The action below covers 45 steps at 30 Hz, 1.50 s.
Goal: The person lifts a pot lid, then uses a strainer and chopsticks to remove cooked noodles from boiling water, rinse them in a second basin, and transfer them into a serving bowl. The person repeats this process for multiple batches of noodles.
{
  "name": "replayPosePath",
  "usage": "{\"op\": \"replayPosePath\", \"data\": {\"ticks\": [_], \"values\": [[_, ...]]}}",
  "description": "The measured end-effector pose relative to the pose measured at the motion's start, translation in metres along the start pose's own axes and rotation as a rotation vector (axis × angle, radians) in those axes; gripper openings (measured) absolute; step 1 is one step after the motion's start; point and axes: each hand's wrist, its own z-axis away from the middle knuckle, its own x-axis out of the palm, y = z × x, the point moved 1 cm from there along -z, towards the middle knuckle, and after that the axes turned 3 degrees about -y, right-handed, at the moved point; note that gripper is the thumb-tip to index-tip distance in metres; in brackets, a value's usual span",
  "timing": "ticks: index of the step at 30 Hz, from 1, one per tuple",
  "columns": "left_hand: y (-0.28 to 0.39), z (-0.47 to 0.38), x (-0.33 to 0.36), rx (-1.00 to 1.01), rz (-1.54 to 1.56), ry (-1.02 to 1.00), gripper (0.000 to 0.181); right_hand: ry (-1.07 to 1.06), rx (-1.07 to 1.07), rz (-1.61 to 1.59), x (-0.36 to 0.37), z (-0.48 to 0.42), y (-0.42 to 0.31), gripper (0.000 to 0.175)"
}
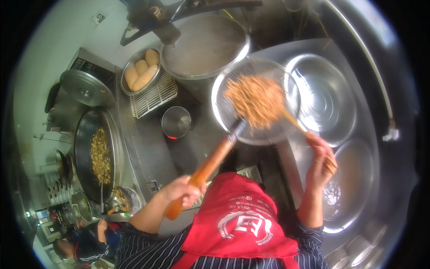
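Observation:
My left hand (pixel 189 193) is closed around the thick wooden handle (pixel 215 158) of a large round strainer (pixel 268 134). The strainer is held out in front of me at the sinks' near left, and its outline is blurred. A heap of light-brown shreds, apparently noodles or shredded food (pixel 257 97), lies in it. Wooden chopsticks (pixel 294 121) are gripped in my right hand (pixel 319 158), their far ends at the heap's right edge. Behind the strainer's right side sits a shiny steel basin (pixel 322 97).
A big steaming pot (pixel 205 47) stands beyond. Left of it, a bowl (pixel 126 85) of pale oblong pieces sits by a wire rack (pixel 154 95). A wok (pixel 84 151) holds chopped yellow food. Another person (pixel 92 238) works at lower left. A second basin (pixel 356 181) is at right.

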Motion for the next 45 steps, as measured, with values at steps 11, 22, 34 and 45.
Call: {"op": "replayPosePath", "data": {"ticks": [11, 22, 34, 45], "values": [[0.237, -0.111, -0.178, 0.306, 0.508, -0.006, 0.018, 0.619, 0.287, 0.207, 0.018, 0.021, 0.002, 0.034], [0.314, -0.274, -0.208, 0.567, 0.955, -0.230, 0.008, 0.696, 0.347, 0.462, 0.015, 0.070, -0.021, 0.037], [0.275, -0.216, -0.310, 0.314, 0.693, -0.450, 0.015, 0.532, 0.407, 0.394, 0.074, 0.048, -0.029, 0.030], [0.247, -0.121, -0.247, 0.238, 0.896, -0.546, 0.014, 0.651, 0.365, 0.601, 0.008, 0.057, -0.060, 0.022]]}}
